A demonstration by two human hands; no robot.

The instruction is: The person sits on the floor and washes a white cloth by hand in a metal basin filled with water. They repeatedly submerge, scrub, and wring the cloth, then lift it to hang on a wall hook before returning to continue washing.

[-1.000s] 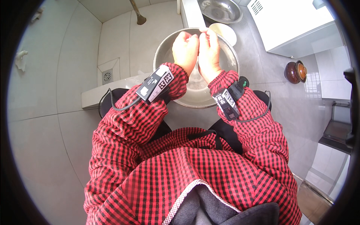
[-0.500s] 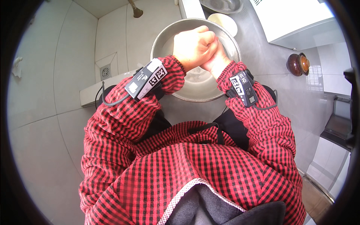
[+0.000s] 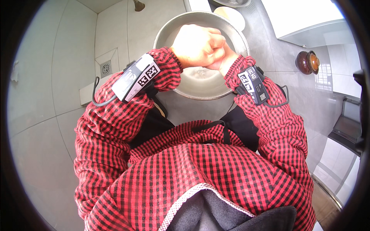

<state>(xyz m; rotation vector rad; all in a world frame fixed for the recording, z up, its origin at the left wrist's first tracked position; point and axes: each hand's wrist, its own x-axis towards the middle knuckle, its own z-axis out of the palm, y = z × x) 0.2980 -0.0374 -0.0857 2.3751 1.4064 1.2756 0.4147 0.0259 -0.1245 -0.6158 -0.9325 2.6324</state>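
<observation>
Over a round grey metal basin (image 3: 210,93), my left hand (image 3: 194,45) and my right hand (image 3: 228,59) are pressed tightly together. The left fingers are curled down against the right hand, hiding most of it. Both hands look closed; whatever lies between the palms, if anything, is hidden. Pale, cloudy-looking liquid (image 3: 198,79) shows in the basin below my wrists. Red-and-black checked sleeves cover both forearms, and a small black device is strapped over each sleeve.
Behind the basin at the right are a pale round container (image 3: 233,17) and the edge of another bowl (image 3: 233,3). A brown lidded pot (image 3: 304,62) stands further right, below a white cabinet (image 3: 304,19). At the left is a floor drain (image 3: 106,68).
My left forearm has swung outward to the left and its wrist has turned. The clasped hands sit slightly lower relative to the basin. The whole view has shifted a little.
</observation>
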